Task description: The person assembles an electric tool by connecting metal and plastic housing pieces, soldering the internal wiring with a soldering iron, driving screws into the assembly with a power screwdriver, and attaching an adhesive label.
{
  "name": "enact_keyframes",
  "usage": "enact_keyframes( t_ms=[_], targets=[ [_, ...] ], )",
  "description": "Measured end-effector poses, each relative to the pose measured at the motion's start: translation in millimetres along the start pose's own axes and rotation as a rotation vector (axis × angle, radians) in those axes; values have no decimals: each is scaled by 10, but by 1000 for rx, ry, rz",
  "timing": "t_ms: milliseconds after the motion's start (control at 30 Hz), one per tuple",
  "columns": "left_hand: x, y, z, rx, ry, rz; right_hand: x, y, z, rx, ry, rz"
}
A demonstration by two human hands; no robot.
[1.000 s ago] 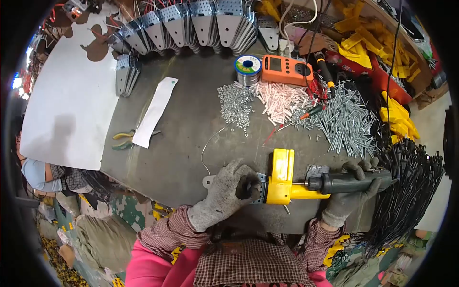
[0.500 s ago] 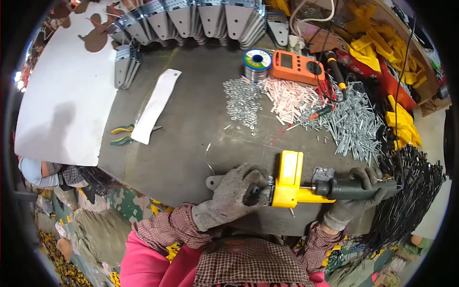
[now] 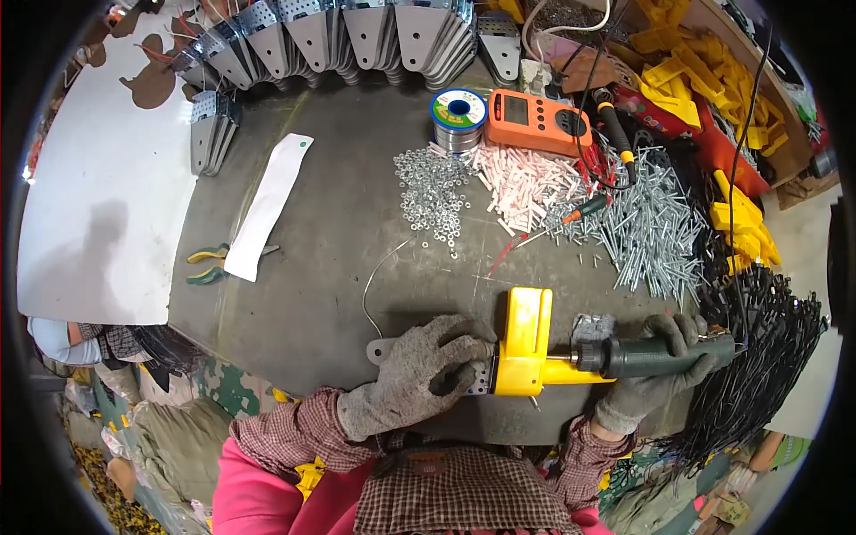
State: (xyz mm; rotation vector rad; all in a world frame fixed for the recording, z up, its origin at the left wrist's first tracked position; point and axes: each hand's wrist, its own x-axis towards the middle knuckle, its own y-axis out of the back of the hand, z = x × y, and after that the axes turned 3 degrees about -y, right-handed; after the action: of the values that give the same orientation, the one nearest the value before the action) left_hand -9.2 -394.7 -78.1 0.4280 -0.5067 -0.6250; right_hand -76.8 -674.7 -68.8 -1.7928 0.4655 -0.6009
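Carefully, two gloved hands are holding a yellow part and a black driver

Right by the near edge of the dark table [image 3: 339, 259], the yellow part [image 3: 526, 343] is standing out in front of the person. It is sitting against a grey metal plate [image 3: 381, 350], and the left hand [image 3: 415, 379] is closing around that plate. The plate's round end, with a hole in it, is poking out past the glove. The right hand [image 3: 660, 383] is wrapping around the black driver [image 3: 655, 357], and the driver's thin metal tip is pointing at the side of the yellow part. A small shiny packet [image 3: 593, 328] is lying just behind the driver.

Farther back, I am seeing little piles: silver nuts [image 3: 432, 192], pale pink tubes [image 3: 524, 183] and long screws [image 3: 651, 227]. A screwdriver [image 3: 584, 209] is resting on them. Behind these, a wire spool [image 3: 458, 120] is standing next to an orange meter [image 3: 538, 125].

Over on the left side, a white strip [image 3: 267, 209] is lying partly over some pliers [image 3: 207, 267]. Metal brackets [image 3: 312, 40] are lining up along the back. Black cables [image 3: 758, 357] are heaping up at the right side. Another person's sleeve [image 3: 52, 339] is showing at the far left.
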Motion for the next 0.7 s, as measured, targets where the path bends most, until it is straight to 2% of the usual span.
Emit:
enact_keyframes(
  t_ms=[67, 133, 267, 333, 367, 400, 467, 533, 567, 600, 667, 700],
  targets=[
    [1, -20, -18, -13, -36, 9, -13, -86, 57, -44, 3, 18],
    [-19, -51, -28, 15, -29, 24, -10, -76, 92, 120, -25, -4],
    [8, -62, 11, 72, -60, 18, 7, -36, 64, 111, -43, 1],
    [6, -55, 34, 28, 23, 41, -43, -57, 48, 105, -51, -52],
    [48, 5, 74, -23, 120, 0, -60, -111, 57, -4, -22, -18],
    [134, 100, 47, -7, 100, 10, -42, -156, 69, -108, 7, 9],
    [334, 310, -86, 438, -8, -17, -36, -92, -12, -110, 34, -41],
    [562, 463, -185, 919, -196, -141, -73, -104, -71, -28, 3, -119],
    [632, 471, -286, 1030, -295, -237, -78, -85, -83, -29, 16, -148],
    [660, 464, -331, 1034, -302, -234, -84, -63, -100, -26, 22, -154],
    [775, 459, -298, 1117, -265, -462, -144, -9, -143, -56, 56, -91],
    [841, 466, -316, 1140, -279, -450, -163, 8, -167, -48, 52, -110]
  ],
)
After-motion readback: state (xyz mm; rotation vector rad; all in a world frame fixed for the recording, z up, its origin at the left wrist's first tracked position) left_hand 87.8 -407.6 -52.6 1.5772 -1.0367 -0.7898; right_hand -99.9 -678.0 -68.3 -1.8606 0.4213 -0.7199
